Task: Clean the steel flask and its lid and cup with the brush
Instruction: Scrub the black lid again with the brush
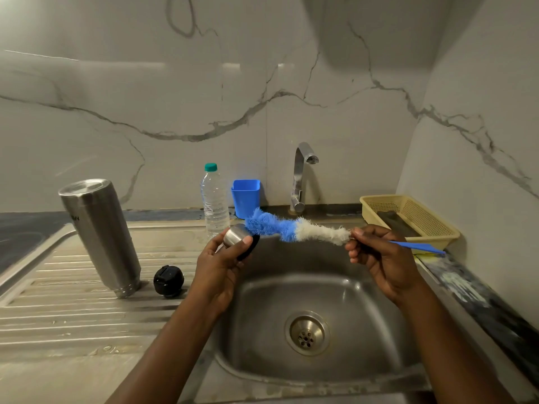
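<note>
Cup [234,236] and brush [280,227] meet above the sink [262,316]. The little steel cup lies on its side in the left grip [217,263], which is clasped round it with the thumb across the steel and its dark-rimmed mouth turned toward the brush. The right grip [379,255] is clenched on the brush where the white bristles end, so the thin blue handle juts out behind it. The blue bristle end lies against the cup's upper edge rather than down inside it, as far as I can tell. To the left, on the ribbed drainer [73,316] of the bench, the steel flask [100,234] stands mouth down and looks to lean left in this wide view, with the black lid [168,280] just beside its base. Further back stand a water bottle [215,202], a blue tub [246,196], the tap [302,176] with no water visibly running, and a yellow basket [379,197] at the right. I judge the cup the likeliest thing to go astray: it is small and smooth, and a firm shove from the floppy bristles could twist it out of the fingers and into the basin. The upended flask is the other worry, since a stray left elbow could tip it onto the lid.
</note>
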Motion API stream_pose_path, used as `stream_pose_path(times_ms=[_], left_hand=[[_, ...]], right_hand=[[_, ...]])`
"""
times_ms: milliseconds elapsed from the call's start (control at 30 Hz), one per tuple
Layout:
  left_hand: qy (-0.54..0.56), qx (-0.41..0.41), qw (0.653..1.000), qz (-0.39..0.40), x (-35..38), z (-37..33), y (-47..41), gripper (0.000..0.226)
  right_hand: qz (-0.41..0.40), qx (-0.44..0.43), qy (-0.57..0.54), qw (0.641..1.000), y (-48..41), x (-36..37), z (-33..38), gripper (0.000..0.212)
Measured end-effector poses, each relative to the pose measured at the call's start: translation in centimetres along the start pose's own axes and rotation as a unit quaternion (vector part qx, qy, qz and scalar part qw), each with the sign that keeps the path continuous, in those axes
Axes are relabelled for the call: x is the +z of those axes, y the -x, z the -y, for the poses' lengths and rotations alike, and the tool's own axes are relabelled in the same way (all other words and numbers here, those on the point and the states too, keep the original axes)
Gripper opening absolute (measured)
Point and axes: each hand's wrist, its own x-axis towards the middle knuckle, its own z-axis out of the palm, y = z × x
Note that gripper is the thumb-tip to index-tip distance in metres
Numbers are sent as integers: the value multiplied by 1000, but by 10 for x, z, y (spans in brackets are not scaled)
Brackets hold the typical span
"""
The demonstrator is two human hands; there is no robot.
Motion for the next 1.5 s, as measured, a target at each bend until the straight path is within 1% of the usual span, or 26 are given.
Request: stream_pose_path(times_ms=[67,200,300,400,467,567,733,833,933,967,1067,1167,1200,1300,1333,1433,1500], left_hand=[[7,-9,1000,8,1,1,1,63],[14,-18,999,31,2,3,2,56],[42,-23,998,32,-2,0,1,55],[75,-44,995,54,-3,-1,0,56],[64,-59,994,62,-1,3,0,55],[48,-55,996,55,-3,5,-1,54],[82,-47,994,45,-6,-1,-3,54],[85,-65,993,57,-3,3,-1,54],[62,-56,996,39,-2,5,0,40],[52,-46,997,32,-2,4,0,39],[44,-31,998,23,0,0,1,46],[61,-31,997,19,0,-1,0,48],[67,-35,997,21,0,-1,0,50],[71,-41,996,32,0,2,1,60],[75,-39,996,32,-1,2,1,62],[100,-36,994,26,-2,1,-2,63],[104,-36,994,23,-4,1,-3,65]], right_hand=[[2,1,-3,1000,0,2,-4,31],[31,7,-1,999,2,15,-7,19],[13,7,-6,1000,2,7,0,23],[6,5,-17,1000,1,3,-2,31],[17,11,-15,1000,1,10,-7,26],[27,13,-6,1000,2,15,-6,17],[4,0,-12,1000,1,2,-1,27],[17,6,-6,1000,1,9,-6,24],[33,11,5,999,2,15,-7,18],[30,11,5,999,2,13,-6,18],[10,8,-3,1000,2,3,-1,20],[5,8,-12,1000,1,2,-4,30],[10,12,-17,1000,1,5,-7,30],[26,18,-32,999,1,15,-10,20],[25,16,-30,999,0,14,-9,20],[6,10,-30,999,-2,2,-4,28],[-3,8,-30,1000,-2,-2,-4,29]])
